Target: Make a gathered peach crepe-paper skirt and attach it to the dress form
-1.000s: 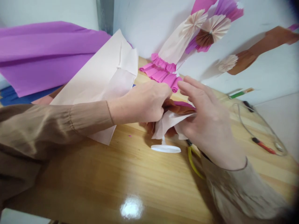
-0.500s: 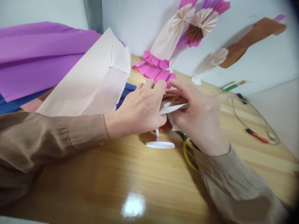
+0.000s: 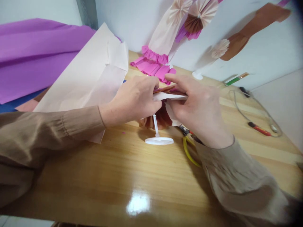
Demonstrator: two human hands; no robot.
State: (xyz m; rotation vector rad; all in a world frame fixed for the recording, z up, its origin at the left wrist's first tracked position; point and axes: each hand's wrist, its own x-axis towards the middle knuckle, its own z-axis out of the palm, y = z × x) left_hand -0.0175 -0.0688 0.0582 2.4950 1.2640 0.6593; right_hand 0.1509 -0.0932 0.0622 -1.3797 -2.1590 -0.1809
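My left hand (image 3: 134,99) and my right hand (image 3: 196,105) meet over a small paper figure (image 3: 162,116) on a white stand (image 3: 159,140). Both hands are closed on a pale paper piece (image 3: 169,97) that lies across the figure's top. Brown pleated paper shows beneath my fingers, around the stand's thin post. The stand's round base rests on the wooden table (image 3: 132,170).
A large pale sheet (image 3: 90,75) and purple crepe paper (image 3: 35,53) lie at the left. Finished paper figures (image 3: 165,41) lean on the wall behind. Yellow-handled pliers (image 3: 188,146) lie under my right wrist. A wire (image 3: 248,116), a red tool (image 3: 259,128) and a green pencil (image 3: 235,79) lie at the right.
Both hands have risen a little with the paper piece, so the stand's post now shows. The view has shifted, moving the scene up and left.
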